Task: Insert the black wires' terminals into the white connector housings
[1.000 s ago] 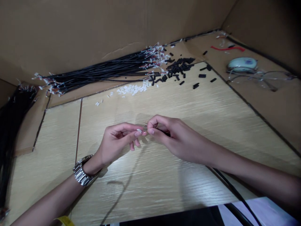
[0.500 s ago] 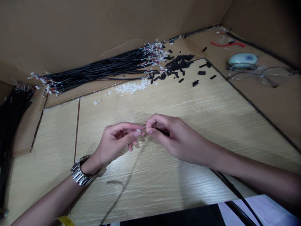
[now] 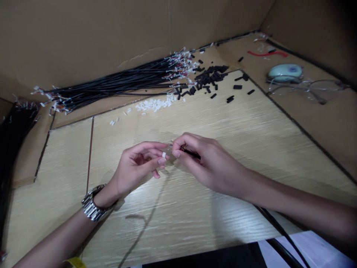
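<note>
A small white connector housing (image 3: pixel 164 155) rests between the thumb and fingers of my left hand (image 3: pixel 136 160), which wears a metal watch (image 3: pixel 93 204) at the wrist. Facing it, my right hand (image 3: pixel 203 158) pinches the end of a black cable (image 3: pixel 192 152). Thin wire ends (image 3: pixel 170 146) stick out past the right fingertips toward the left hand. A narrow gap lies between the wires and the connector housing. Both hands are held above the wooden board (image 3: pixel 173 223). Black cable also runs out below my right forearm.
A bundle of black cables (image 3: pixel 117 80) with white-tipped ends lies along the back cardboard wall. Loose white connector housings (image 3: pixel 156 103) and short black tubes (image 3: pixel 211 77) are scattered before it. Eyeglasses (image 3: pixel 315 89), a pale green mouse (image 3: pixel 285 71) and a red strip (image 3: pixel 267 54) sit at right.
The white connector housing has turned in my left fingers and shows a broader face. My left index finger has lifted slightly off it. My right hand keeps its pinch on the cable.
</note>
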The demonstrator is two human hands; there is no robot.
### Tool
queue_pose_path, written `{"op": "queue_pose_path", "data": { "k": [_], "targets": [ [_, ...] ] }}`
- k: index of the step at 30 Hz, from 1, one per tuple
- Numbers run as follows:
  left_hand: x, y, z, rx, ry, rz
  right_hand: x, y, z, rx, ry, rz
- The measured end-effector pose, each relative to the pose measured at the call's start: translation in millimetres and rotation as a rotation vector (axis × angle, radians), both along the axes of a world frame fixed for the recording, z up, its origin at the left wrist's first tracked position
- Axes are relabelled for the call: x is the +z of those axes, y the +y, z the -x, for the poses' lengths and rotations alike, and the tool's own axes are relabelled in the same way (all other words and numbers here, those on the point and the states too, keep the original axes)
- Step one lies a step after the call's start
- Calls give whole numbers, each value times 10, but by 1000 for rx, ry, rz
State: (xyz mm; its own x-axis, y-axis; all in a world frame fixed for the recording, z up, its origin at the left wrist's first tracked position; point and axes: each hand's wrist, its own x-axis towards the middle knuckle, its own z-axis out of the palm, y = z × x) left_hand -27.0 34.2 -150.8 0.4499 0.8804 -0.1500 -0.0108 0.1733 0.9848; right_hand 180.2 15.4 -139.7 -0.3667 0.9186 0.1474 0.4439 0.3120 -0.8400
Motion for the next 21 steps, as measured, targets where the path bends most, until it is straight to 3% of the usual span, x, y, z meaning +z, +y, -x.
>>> {"op": "queue_pose_path", "data": {
  "k": [12,21],
  "targets": [
    [51,-7,-61,-7,8,-36,37,-53,43,-1,23,85],
    [36,-18,-56,24,13,-75,58,-87,50,-1,64,57]
  ]
}}
